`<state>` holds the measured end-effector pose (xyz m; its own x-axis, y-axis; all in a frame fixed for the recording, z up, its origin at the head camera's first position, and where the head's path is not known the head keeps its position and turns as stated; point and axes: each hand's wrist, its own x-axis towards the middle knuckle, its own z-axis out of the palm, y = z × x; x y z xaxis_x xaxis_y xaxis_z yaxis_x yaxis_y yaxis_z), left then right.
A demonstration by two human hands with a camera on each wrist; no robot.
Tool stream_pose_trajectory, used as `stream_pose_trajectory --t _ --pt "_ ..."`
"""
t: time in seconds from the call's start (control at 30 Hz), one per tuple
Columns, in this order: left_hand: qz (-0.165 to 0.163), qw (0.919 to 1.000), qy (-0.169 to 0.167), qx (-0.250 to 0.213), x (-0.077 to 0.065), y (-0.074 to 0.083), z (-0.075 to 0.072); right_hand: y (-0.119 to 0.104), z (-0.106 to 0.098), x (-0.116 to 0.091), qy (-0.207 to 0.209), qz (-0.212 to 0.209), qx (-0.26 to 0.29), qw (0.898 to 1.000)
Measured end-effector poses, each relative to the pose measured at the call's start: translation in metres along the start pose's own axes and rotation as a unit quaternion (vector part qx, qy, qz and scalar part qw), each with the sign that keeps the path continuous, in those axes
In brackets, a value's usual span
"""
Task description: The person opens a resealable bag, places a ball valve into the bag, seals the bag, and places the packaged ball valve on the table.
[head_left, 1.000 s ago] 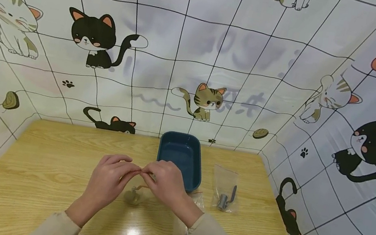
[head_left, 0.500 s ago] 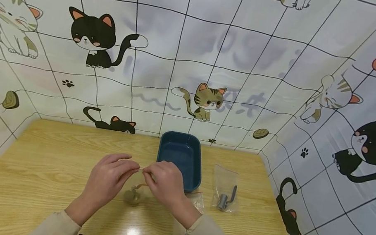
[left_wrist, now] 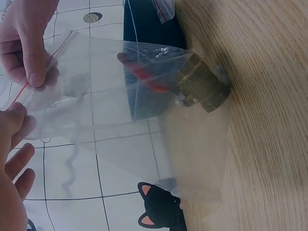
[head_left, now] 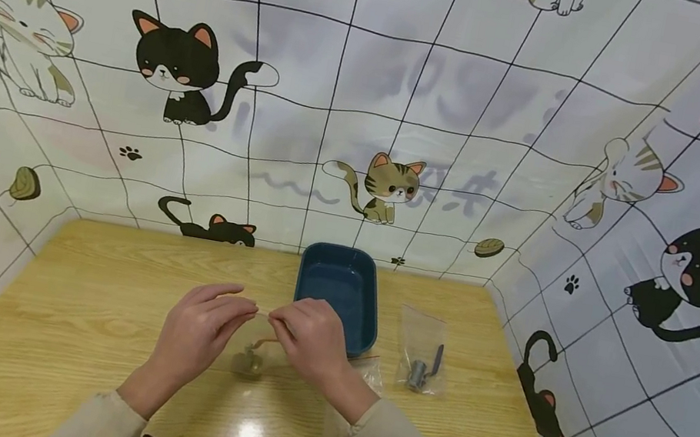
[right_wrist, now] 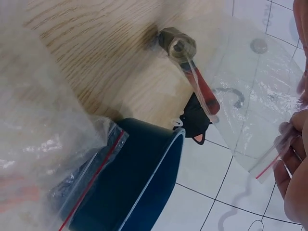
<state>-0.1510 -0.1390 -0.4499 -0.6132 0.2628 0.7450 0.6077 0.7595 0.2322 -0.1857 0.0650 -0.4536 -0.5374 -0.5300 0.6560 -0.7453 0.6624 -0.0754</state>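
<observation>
A clear zip bag with a red seal line hangs between my two hands, its lower end down at the wooden table. Inside it, a brass ball valve with a red lever handle lies at the bottom; the same valve appears small below the hands in the head view. My left hand pinches the bag's top edge between thumb and fingers. Close beside it, my right hand pinches the same edge along the red seal.
Behind the right hand stands a dark blue plastic bin. To its right lies another clear bag holding a grey metal part with a handle. An additional clear bag with a red seal lies under the right forearm.
The fingertips of my two hands have drawn slightly apart, the left moving a little leftward, and a strip of bag edge now shows between them. The valve stays in place.
</observation>
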Motion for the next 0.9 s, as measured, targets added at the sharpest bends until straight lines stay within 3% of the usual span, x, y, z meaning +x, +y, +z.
stream_pose_trajectory --t 0.3,0.67,0.9 --pt "0.017 0.9991 0.038 -0.009 0.0006 -0.0014 0.0028 0.0024 0.0015 -0.0018 0.002 -0.004 0.006 1.0" --pt "-0.016 0.9998 0.011 0.004 -0.0011 -0.0034 0.0014 0.0065 0.0021 -0.0037 -0.01 0.007 0.007 1.0" --pt "-0.011 0.9998 0.019 -0.002 -0.0022 -0.0031 0.0015 0.0051 0.0022 -0.0028 0.011 -0.004 -0.002 1.0"
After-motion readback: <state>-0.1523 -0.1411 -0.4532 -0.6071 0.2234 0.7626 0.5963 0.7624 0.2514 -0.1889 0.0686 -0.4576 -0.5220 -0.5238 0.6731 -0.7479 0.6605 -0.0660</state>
